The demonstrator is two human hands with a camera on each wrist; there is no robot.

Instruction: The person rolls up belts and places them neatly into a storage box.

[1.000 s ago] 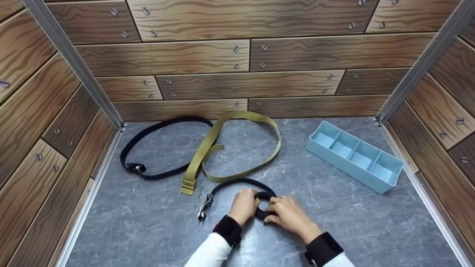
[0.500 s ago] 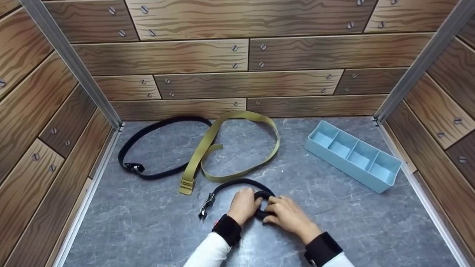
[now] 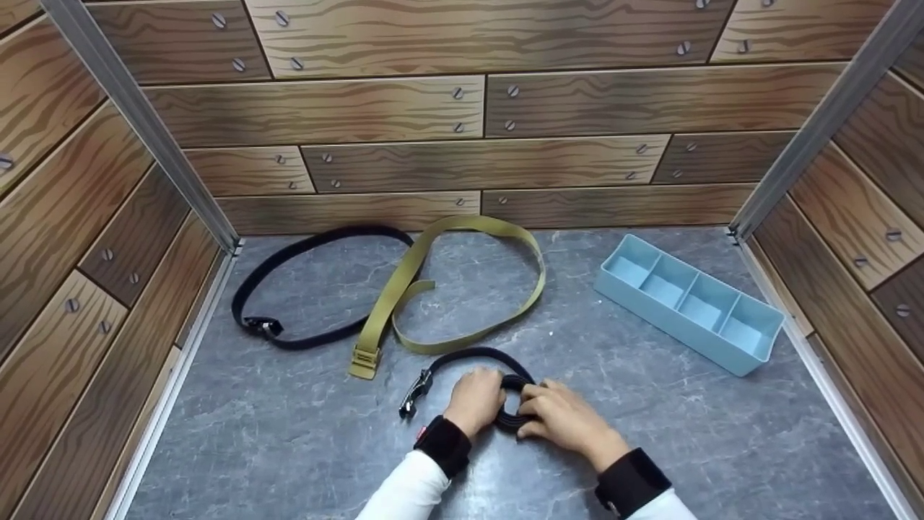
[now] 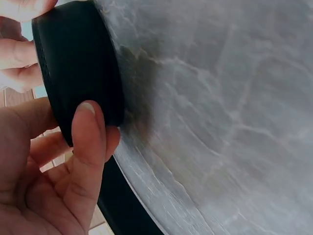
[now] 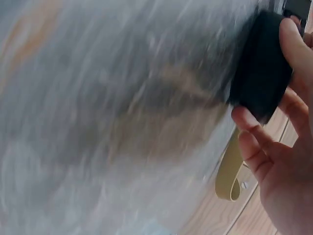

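Note:
A black belt, its rolled part a coil point(image 3: 511, 423) standing on edge on the grey tabletop, lies at the near middle. Its loose length arcs away to the left and ends in a shiny metal buckle point(image 3: 414, 394). My left hand point(image 3: 474, 399) grips the coil's left side; in the left wrist view its thumb point(image 4: 89, 147) presses the outer layer. From the right, my right hand point(image 3: 567, 419) holds the coil between curled fingers and thumb. The right wrist view shows the coil point(image 5: 261, 68) pinched there, partly covered by the fingers.
Behind the hands lies an olive webbing belt point(image 3: 393, 289), overlapping a second black belt point(image 3: 267, 267) at the left. A light blue tray point(image 3: 668, 310) with several compartments stands at the right. Wood-patterned walls point(image 3: 390, 112) enclose three sides.
The belt's buckle has slid a little to the right, toward the coil. Both hands stay around the coil in nearly the same place, with the right fingers shifting slightly.

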